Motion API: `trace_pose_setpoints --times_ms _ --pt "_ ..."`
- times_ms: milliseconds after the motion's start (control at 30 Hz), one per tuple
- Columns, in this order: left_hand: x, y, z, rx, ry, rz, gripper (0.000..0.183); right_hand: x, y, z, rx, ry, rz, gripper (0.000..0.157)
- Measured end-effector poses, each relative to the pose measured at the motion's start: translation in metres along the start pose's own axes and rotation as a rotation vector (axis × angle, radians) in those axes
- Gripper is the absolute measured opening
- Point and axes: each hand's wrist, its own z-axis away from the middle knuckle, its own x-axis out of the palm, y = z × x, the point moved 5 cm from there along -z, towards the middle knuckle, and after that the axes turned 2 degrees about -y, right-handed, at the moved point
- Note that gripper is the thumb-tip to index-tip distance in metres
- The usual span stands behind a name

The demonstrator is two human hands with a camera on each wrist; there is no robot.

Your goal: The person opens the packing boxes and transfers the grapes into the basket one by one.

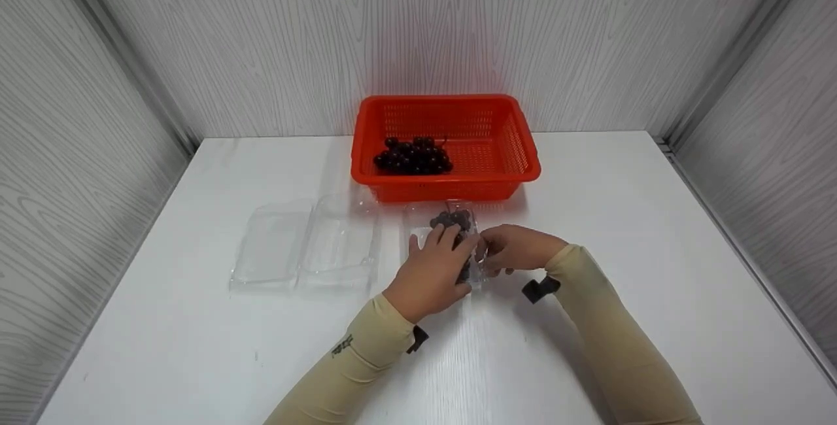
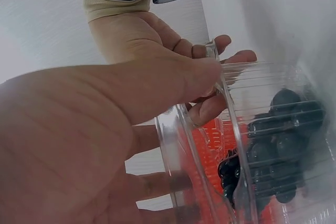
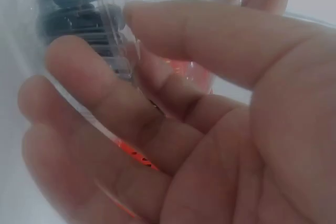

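A clear plastic clamshell box with dark grapes inside stands in front of the red basket. From above, my left hand rests on it with fingers spread and fairly straight, the thumb toward the near edge. At the box's right side my right hand pinches the plastic rim between thumb and forefinger. The right wrist view shows that thumb at the rim, the other fingers curving under and beside the box. Through the ribbed plastic wall in the left wrist view, the grapes show dark.
A red basket at the back of the white table holds a bunch of dark grapes. Another clear clamshell box lies unfolded on the left. Pale wood-grain panels enclose the table at the back and sides.
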Motion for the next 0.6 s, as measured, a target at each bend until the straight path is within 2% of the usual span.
trace_pose_setpoints --times_ms 300,600 --pt "-0.0006 0.0002 -0.0008 -0.005 -0.013 0.031 0.080 0.0000 -0.0021 0.0013 0.005 0.005 0.031 0.010" --pt "-0.0001 -0.0012 -0.0005 -0.027 -0.022 0.049 0.074 0.0022 -0.0011 0.0007 0.019 -0.009 0.007 0.009"
